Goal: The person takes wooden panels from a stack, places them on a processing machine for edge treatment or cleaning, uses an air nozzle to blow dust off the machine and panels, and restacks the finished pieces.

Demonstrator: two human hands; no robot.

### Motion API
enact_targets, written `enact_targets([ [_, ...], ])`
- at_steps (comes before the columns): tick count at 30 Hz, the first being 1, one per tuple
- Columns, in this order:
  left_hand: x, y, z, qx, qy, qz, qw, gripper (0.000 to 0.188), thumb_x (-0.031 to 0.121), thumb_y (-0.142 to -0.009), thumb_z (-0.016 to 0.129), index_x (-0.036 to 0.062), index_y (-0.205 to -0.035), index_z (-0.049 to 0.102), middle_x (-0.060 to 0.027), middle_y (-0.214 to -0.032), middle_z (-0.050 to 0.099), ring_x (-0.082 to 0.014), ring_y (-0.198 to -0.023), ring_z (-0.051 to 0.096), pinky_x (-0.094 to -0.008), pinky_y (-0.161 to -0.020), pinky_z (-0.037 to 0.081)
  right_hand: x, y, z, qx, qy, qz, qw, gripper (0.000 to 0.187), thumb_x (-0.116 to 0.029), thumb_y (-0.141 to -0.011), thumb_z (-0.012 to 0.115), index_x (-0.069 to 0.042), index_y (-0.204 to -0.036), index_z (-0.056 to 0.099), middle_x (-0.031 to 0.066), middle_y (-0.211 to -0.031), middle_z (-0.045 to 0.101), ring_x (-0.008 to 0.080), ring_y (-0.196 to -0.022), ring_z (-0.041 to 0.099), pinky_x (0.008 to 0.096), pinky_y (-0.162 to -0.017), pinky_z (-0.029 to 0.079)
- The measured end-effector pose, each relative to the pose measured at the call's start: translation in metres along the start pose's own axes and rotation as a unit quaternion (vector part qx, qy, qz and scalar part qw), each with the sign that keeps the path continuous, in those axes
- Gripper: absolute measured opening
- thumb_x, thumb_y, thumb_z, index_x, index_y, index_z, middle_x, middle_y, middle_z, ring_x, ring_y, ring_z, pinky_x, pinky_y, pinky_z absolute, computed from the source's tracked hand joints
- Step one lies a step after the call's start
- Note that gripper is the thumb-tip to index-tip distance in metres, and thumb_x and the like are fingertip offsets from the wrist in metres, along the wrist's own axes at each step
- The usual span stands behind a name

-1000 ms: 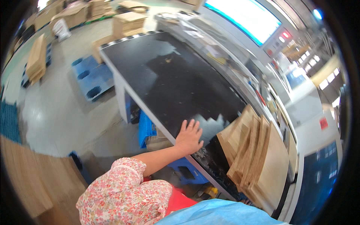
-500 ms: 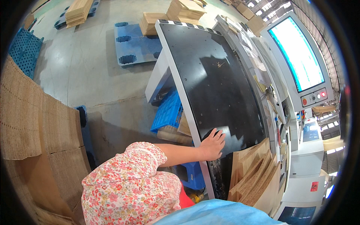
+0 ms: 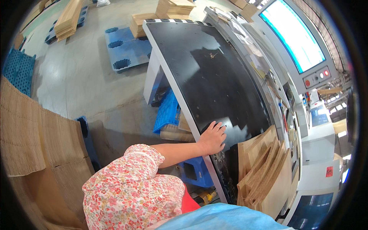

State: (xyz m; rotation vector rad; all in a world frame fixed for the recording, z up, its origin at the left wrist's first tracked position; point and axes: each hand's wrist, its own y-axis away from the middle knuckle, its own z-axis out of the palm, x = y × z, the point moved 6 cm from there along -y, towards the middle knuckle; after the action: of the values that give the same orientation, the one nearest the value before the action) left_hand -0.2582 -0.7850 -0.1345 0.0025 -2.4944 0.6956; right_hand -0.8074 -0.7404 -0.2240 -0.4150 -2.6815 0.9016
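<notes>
Here's the left hand (image 3: 212, 138), palm down at the side of the black surface (image 3: 226, 86), its grip relaxed, fingers slightly apart! Just to its right, wooden boards (image 3: 274, 174) sit bunched on that same surface, a lit screen (image 3: 295, 36) glowing beyond. The right grip? Cannot tell; it's out of view.

left hand (image 3: 213, 138): palm down, back up
left fingers (image 3: 211, 126): loosely bent, slightly parted
left forearm (image 3: 178, 154): bare, extended toward right
</notes>
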Motion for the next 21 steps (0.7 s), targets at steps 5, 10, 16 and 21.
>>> enact_targets([
  [5, 0.005, 0.005, -0.013, 0.12, 0.051, 0.066, 0.989, 0.028, 0.023, -0.071, 0.065, 0.0069, -0.094, 0.063, -0.013, -0.117, 0.057, -0.0291, -0.113, 0.051, -0.0451, -0.1, 0.036, 0.016, 0.022, -0.021, 0.054, -0.057, -0.012, 0.997, 0.053, -0.012, -0.087, 0.049, -0.004, -0.137, 0.035, 0.0203, -0.147, 0.025, 0.0342, -0.135, 0.026, 0.0457, -0.111, 0.022],
  [10, 0.022, 0.039, -0.028, 0.111, 0.005, 0.108, 0.988, 0.041, 0.019, -0.071, 0.066, 0.0077, -0.109, 0.058, -0.0159, -0.125, 0.049, -0.0317, -0.12, 0.043, -0.049, -0.1, 0.031, 0.026, 0.102, -0.077, 0.086, -0.155, -0.046, 0.983, 0.055, -0.008, -0.085, 0.052, -0.004, -0.137, 0.034, 0.0206, -0.148, 0.024, 0.0347, -0.136, 0.025, 0.0451, -0.111, 0.023],
  [16, 0.053, 0.197, 0.028, -0.018, -0.006, 0.14, 0.99, 0.051, 0.018, -0.07, 0.067, 0.0078, -0.118, 0.055, -0.0203, -0.139, 0.037, -0.0416, -0.126, 0.034, -0.0559, -0.103, 0.025, 0.018, 0.271, -0.046, -0.472, -0.312, 0.153, 0.81, 0.045, -0.02, -0.084, 0.056, -0.002, -0.125, 0.049, 0.0277, -0.142, 0.029, 0.0383, -0.132, 0.03, 0.0405, -0.105, 0.033],
  [21, 0.232, 0.235, 0.073, -0.139, 0.134, 0.417, 0.888, 0.037, 0.017, -0.07, 0.068, 0.005, -0.105, 0.061, -0.0164, -0.133, 0.046, -0.0372, -0.122, 0.041, -0.0536, -0.101, 0.031, 0.078, 0.4, -0.044, -0.598, -0.357, 0.195, 0.69, 0.042, -0.034, -0.087, 0.051, -0.001, -0.111, 0.057, 0.0275, -0.118, 0.055, 0.0389, -0.113, 0.052, 0.0408, -0.092, 0.043],
])
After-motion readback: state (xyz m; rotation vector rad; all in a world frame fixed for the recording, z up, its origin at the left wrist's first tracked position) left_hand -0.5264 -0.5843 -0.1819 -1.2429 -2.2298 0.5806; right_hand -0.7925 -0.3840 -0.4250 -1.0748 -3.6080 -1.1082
